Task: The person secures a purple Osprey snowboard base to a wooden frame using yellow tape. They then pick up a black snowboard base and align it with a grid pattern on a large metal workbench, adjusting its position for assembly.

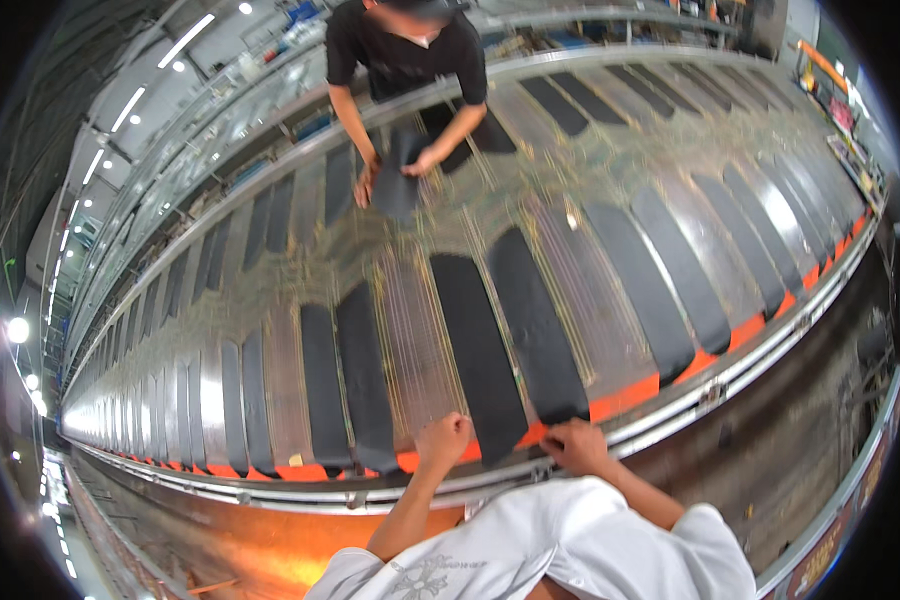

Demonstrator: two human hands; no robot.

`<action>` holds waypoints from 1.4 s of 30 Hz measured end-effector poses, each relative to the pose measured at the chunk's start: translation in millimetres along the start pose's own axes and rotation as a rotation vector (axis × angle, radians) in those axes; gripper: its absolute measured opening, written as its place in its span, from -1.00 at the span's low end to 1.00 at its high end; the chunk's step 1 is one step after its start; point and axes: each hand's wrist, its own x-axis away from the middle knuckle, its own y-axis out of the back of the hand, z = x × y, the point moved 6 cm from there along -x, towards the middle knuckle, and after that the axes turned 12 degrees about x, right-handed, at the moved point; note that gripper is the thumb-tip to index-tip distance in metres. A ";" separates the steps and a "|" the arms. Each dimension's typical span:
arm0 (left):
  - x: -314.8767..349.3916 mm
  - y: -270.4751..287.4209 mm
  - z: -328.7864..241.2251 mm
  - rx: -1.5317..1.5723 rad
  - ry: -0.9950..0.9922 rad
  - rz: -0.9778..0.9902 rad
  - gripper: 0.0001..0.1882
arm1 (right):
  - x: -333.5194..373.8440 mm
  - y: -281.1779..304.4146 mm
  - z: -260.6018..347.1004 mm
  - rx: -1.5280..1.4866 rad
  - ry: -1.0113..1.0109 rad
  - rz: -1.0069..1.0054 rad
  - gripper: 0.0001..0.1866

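Note:
My left hand [444,441] is closed, its fingers bunched at the lower left edge of a long dark panel [477,350] that looks like cloth or thin sheet. Whether that edge is between the fingers cannot be made out. My right hand [576,446] has curled fingers at the near end of a second dark panel [537,320], to the right of the first; what they pinch, if anything, is hidden. Both panels lie flat, with their near ends reaching over the orange strip [625,398] along the table's edge.
Across the long table [610,310], a person in a dark top [405,55] handles another dark panel [397,180] with both hands. Rows of similar panels [365,370] lie along both sides. A metal rail [670,423] runs along the near edge.

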 end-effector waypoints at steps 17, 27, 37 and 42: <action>58.2 -2.5 54.1 0.161 -0.210 -0.347 -0.70 | -42.6 -46.5 2.7 -0.332 -0.347 0.372 -0.58; 59.2 0.3 56.7 0.166 -0.211 -0.370 -0.74 | -34.8 -62.3 9.7 -1.318 -0.773 0.554 -0.79; 58.4 1.3 60.2 0.190 -0.127 -0.347 -0.75 | -42.8 -67.8 17.9 -1.349 -0.769 0.613 -0.85; 65.0 2.0 61.4 0.216 -0.159 -0.414 -0.78 | -42.6 -73.7 11.2 -1.462 -0.771 0.622 -0.85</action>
